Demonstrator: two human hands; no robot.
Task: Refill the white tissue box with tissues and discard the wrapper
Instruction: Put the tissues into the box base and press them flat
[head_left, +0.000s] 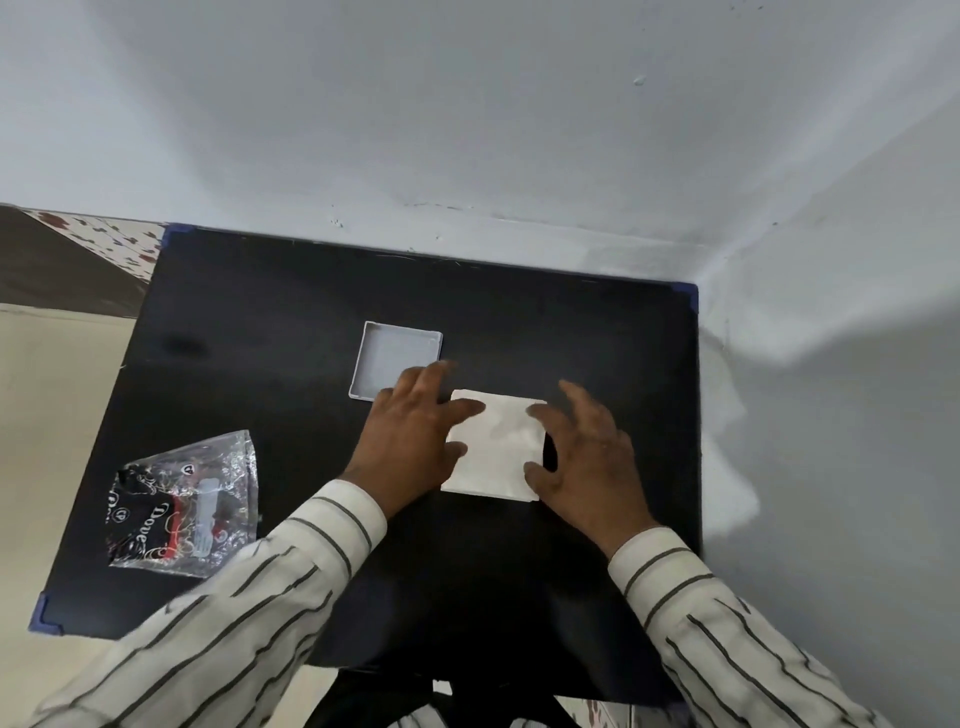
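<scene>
A stack of white tissues (496, 447) lies flat in the middle of the black table (260, 322). My left hand (413, 441) grips its left edge and my right hand (584, 457) grips its right edge, with the fingers of both curled over the stack. Just behind the left hand sits the white tissue box (397, 358), a shallow open square tray with nothing visible inside. The crumpled clear and black plastic wrapper (182, 506) lies on the table's near left part, apart from both hands.
The table stands in a corner, with white walls (519, 130) behind it and along its right side. Blue corner guards (44, 616) cap its corners. A tiled floor (57, 395) shows to the left.
</scene>
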